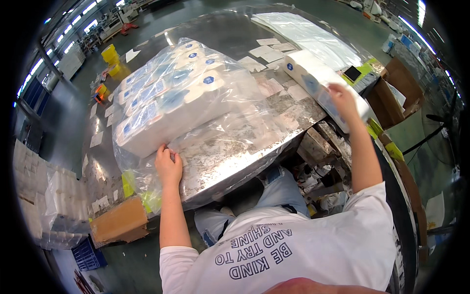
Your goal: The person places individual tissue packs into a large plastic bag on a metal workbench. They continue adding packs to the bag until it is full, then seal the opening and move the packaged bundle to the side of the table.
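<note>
A large clear plastic bag [235,110] lies over the left and middle of the metal worktable, with several long white packs of paper rolls [166,117] inside, lined up in rows and marked with blue round labels. At the bag's near side, my left hand [169,165] has its fingers curled, gripping the film beside the nearest pack. To the right, my right hand [341,100] is closed over the near end of another long white pack [306,71]. That pack lies slantwise outside the bag, along the table's right side. My right fingertips are slightly blurred.
Flat white plastic bags [308,36] are stacked at the far right. Loose paper sheets [267,51] lie scattered on the worktable [220,164]. An open cardboard box [399,88] stands at right; wrapped white packs [58,201] are piled at left, near yellow tape rolls [111,59].
</note>
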`<act>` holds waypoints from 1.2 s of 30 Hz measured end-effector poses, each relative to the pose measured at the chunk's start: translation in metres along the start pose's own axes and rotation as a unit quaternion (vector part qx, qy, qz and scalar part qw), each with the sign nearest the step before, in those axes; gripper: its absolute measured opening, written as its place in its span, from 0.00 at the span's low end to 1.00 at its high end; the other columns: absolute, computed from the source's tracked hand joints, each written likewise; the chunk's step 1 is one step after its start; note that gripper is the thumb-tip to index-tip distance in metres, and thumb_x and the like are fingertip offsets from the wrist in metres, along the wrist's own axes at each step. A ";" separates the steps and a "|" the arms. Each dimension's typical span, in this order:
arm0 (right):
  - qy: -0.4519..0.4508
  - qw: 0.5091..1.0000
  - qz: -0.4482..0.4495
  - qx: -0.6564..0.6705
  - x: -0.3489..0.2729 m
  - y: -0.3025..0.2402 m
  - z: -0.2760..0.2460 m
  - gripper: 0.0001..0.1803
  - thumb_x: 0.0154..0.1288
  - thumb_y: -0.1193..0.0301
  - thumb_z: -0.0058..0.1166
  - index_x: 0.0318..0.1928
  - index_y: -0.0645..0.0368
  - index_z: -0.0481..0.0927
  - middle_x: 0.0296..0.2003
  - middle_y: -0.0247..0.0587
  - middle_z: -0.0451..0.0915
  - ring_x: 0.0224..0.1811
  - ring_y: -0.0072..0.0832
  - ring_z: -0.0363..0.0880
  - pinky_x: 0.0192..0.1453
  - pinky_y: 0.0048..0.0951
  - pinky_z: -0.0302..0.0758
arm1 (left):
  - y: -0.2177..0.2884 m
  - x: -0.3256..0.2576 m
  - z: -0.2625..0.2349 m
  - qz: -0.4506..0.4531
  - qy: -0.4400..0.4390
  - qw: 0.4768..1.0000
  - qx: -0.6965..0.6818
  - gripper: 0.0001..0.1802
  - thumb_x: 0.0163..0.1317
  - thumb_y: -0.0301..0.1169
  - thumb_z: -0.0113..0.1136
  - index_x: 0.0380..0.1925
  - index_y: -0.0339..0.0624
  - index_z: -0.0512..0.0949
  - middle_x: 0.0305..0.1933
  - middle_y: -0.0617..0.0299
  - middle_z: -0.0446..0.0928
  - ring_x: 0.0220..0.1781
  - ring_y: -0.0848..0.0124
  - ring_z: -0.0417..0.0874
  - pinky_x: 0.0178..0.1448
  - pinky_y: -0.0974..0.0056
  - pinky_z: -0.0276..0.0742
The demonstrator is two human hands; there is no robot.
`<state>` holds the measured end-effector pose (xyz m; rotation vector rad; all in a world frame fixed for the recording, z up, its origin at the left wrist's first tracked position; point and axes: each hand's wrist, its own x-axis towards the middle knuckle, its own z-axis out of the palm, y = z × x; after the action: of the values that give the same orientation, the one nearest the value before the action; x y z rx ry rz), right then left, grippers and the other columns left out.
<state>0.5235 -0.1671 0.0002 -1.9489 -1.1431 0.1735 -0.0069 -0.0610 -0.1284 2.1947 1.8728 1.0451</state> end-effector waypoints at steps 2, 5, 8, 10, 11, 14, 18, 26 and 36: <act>0.166 0.961 -0.136 -0.174 0.054 0.085 -0.032 0.23 0.65 0.58 0.54 0.54 0.62 0.79 0.51 0.54 0.81 0.55 0.47 0.78 0.60 0.38 0.72 | 0.005 0.004 0.000 0.007 -0.003 1.000 -0.002 0.08 0.55 0.29 0.59 0.32 0.36 0.74 0.62 0.46 0.71 0.60 0.45 0.71 0.63 0.49 0.66; 0.098 0.973 0.068 -0.196 0.091 0.170 -0.032 0.31 0.62 0.51 0.57 0.53 0.66 0.78 0.50 0.56 0.81 0.51 0.44 0.80 0.54 0.38 0.74 | 0.002 0.002 0.002 0.010 -0.002 1.000 0.003 0.08 0.56 0.29 0.59 0.32 0.36 0.74 0.62 0.45 0.71 0.60 0.46 0.71 0.64 0.49 0.66; -0.102 0.980 0.111 -0.133 0.097 0.140 -0.016 0.37 0.60 0.45 0.58 0.53 0.69 0.78 0.45 0.53 0.82 0.38 0.37 0.82 0.42 0.35 0.76 | 0.003 0.001 0.001 0.002 0.005 1.000 -0.001 0.09 0.56 0.30 0.59 0.32 0.36 0.74 0.62 0.45 0.71 0.61 0.46 0.71 0.64 0.50 0.66; -0.142 0.975 0.103 -0.140 0.084 0.104 0.008 0.37 0.60 0.46 0.58 0.55 0.69 0.76 0.43 0.52 0.82 0.36 0.36 0.82 0.39 0.33 0.77 | 0.004 -0.001 -0.002 0.000 -0.001 1.000 0.003 0.09 0.56 0.30 0.59 0.32 0.36 0.74 0.62 0.45 0.71 0.61 0.46 0.71 0.64 0.51 0.66; -0.160 0.972 0.098 -0.143 0.078 0.086 0.019 0.38 0.61 0.46 0.58 0.56 0.69 0.75 0.43 0.51 0.82 0.35 0.35 0.83 0.37 0.32 0.78 | 0.005 -0.001 -0.002 0.001 -0.003 1.000 0.007 0.09 0.56 0.30 0.59 0.32 0.36 0.74 0.62 0.45 0.71 0.62 0.46 0.71 0.64 0.51 0.66; -0.218 0.965 0.123 0.080 0.039 0.044 0.052 0.36 0.63 0.49 0.57 0.57 0.69 0.71 0.37 0.46 0.82 0.32 0.31 0.82 0.29 0.29 0.79 | 0.004 -0.001 -0.003 -0.001 -0.009 1.000 0.019 0.09 0.57 0.30 0.59 0.32 0.36 0.74 0.62 0.46 0.71 0.62 0.47 0.71 0.65 0.51 0.66; -0.240 0.947 0.176 0.120 0.004 0.018 0.066 0.27 0.65 0.52 0.56 0.51 0.62 0.70 0.32 0.39 0.77 0.28 0.24 0.78 0.27 0.26 0.78 | 0.002 -0.001 -0.003 0.003 -0.007 1.000 0.012 0.09 0.57 0.30 0.59 0.33 0.35 0.74 0.62 0.46 0.71 0.62 0.47 0.70 0.65 0.50 0.66; -0.051 0.930 0.139 0.336 -0.094 0.028 0.098 0.11 0.66 0.66 0.57 0.42 0.61 0.75 0.29 0.34 0.77 0.28 0.19 0.76 0.31 0.21 0.72 | 0.001 -0.001 0.001 0.008 -0.006 1.000 0.018 0.10 0.58 0.30 0.58 0.33 0.34 0.74 0.63 0.45 0.71 0.62 0.46 0.70 0.65 0.51 0.66; 0.063 0.950 0.083 0.293 -0.119 0.032 0.144 0.07 0.63 0.72 0.59 0.37 0.62 0.77 0.31 0.32 0.75 0.32 0.19 0.71 0.39 0.22 0.71 | 0.000 -0.001 0.001 0.018 -0.001 1.000 0.021 0.09 0.57 0.30 0.59 0.33 0.34 0.75 0.63 0.45 0.70 0.62 0.46 0.71 0.65 0.50 0.66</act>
<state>0.4048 -0.1802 -0.1467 -1.4927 -0.7307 0.4214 -0.0065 -0.0615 -0.1302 2.2597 1.8766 1.0177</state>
